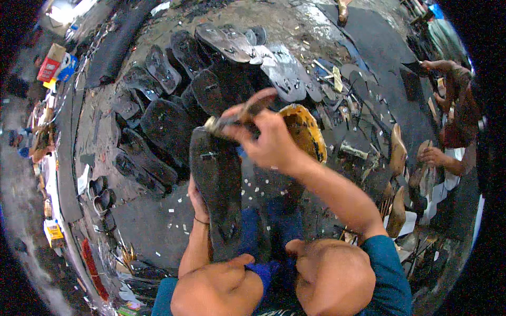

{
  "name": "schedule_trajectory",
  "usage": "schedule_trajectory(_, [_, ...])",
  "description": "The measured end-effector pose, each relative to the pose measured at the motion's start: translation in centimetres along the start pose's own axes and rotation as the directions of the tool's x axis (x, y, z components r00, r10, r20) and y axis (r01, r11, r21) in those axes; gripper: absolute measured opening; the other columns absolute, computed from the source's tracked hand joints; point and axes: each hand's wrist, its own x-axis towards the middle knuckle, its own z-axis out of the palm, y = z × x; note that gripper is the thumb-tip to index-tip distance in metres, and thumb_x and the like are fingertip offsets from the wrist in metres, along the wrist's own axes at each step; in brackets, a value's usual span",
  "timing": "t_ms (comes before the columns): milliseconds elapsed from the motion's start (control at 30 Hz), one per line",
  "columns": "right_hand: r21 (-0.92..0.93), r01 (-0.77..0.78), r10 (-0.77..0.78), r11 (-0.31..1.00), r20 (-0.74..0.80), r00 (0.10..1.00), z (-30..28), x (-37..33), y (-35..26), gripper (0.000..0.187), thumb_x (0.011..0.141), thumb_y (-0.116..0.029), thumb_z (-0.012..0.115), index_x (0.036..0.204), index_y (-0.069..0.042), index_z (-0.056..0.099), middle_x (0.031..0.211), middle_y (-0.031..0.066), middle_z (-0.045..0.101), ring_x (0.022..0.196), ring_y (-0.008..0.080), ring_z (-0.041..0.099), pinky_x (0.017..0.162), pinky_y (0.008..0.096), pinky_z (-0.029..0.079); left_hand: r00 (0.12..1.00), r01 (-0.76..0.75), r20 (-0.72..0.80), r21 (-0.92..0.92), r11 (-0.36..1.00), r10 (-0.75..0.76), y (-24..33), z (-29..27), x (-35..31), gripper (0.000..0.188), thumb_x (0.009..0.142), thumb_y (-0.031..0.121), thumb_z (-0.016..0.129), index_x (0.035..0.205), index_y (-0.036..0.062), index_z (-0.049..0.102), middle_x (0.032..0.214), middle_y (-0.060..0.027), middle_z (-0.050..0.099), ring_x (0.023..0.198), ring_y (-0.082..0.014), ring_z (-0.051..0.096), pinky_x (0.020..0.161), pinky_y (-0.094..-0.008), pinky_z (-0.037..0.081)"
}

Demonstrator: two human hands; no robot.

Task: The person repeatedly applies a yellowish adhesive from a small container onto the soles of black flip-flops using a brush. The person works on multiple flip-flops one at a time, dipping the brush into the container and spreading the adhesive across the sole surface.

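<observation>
Dark sole (215, 176), left of the yellow container (319, 145): left grip (197, 199) clasps the sole's edge; right grip (268, 138) pinches a brush-like tool (212, 124). Steady support and light, even strokes would likely serve best.

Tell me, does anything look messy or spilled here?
Yes: pale scraps lie scattered on the dark surface near the left hand, like litter. The yellow container near the right hand has dark smears, so it looks dirty. I can't make out any spilled liquid.
</observation>
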Motion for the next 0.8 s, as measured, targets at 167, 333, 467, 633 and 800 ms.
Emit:
schedule_trajectory(167, [-0.021, -0.001, 0.006, 1.0, 0.212, 0.977, 1.7, -3.6, 0.5, 0.022, 0.081, -0.003, 0.069, 0.102, -0.007, 0.07, 0.099, 0.0123, 0.073, 0.091, 0.0281, 0.071, 0.081, 0.0371, 0.056, 0.98, -0.067, -0.182, 0.105, 0.992, 0.085, 1.0, -3.4, 0.9, 0.069, 0.101, 0.05, 0.031, 0.145, -0.0016, 0.04, 0.139, -0.0245, 0.053, 0.126, -0.0402, 0.053, 0.107, -0.0481, 0.044])
schedule_trajectory(333, [0.291, -0.406, 0.167, 0.866, 0.597, 0.785, 1.7, -11.1, -2.5, 0.014, 0.083, -0.01, 0.073, 0.096, -0.005, 0.071, 0.098, 0.0097, 0.073, 0.096, 0.0263, 0.069, 0.089, 0.0377, 0.053, 0.912, -0.2, -0.329, 0.167, 0.965, 0.246, 1.8, -14.6, 0.5, 0.066, 0.1, 0.05, 0.031, 0.138, -0.0006, 0.048, 0.132, -0.0226, 0.059, 0.115, -0.033, 0.063, 0.096, -0.0438, 0.052])
schedule_trajectory(467, [-0.474, -0.238, 0.171, 0.848, -0.182, 0.968, -5.8, -5.2, 5.5, 0.02, 0.089, -0.019, 0.073, 0.092, 0.0, 0.07, 0.085, 0.0147, 0.071, 0.079, 0.0257, 0.07, 0.073, 0.0369, 0.054, 0.812, 0.076, -0.584, 0.106, 0.991, 0.001, -1.4, -16.0, -10.2, 0.063, 0.1, 0.048, 0.031, 0.136, 0.0, 0.051, 0.128, -0.0212, 0.061, 0.111, -0.032, 0.064, 0.094, -0.0435, 0.053])
schedule_trajectory(633, [-0.741, -0.233, 0.154, 0.63, -0.175, 0.972, -8.8, -5.7, 7.8, 0.025, 0.088, -0.025, 0.072, 0.096, -0.001, 0.071, 0.084, 0.0194, 0.071, 0.077, 0.0335, 0.069, 0.07, 0.0408, 0.054, 0.738, 0.203, -0.657, 0.004, 0.979, -0.15, -3.2, -15.9, -16.2, 0.06, 0.101, 0.046, 0.03, 0.132, 0.0007, 0.054, 0.123, -0.0195, 0.063, 0.107, -0.0308, 0.066, 0.093, -0.0431, 0.054])
schedule_trajectory(800, [-0.952, -0.057, 0.715, 0.299, 0.184, 0.674, -14.7, -11.0, 1.2, 0.026, 0.081, -0.026, 0.074, 0.097, -0.005, 0.073, 0.08, 0.015, 0.07, 0.069, 0.022, 0.067, 0.068, 0.0369, 0.053, 0.81, 0.209, -0.558, -0.014, 0.978, -0.181, -1.0, -14.7, -11.4, 0.057, 0.102, 0.044, 0.03, 0.129, 0.0014, 0.057, 0.118, -0.0178, 0.065, 0.102, -0.0295, 0.067, 0.091, -0.0427, 0.055])
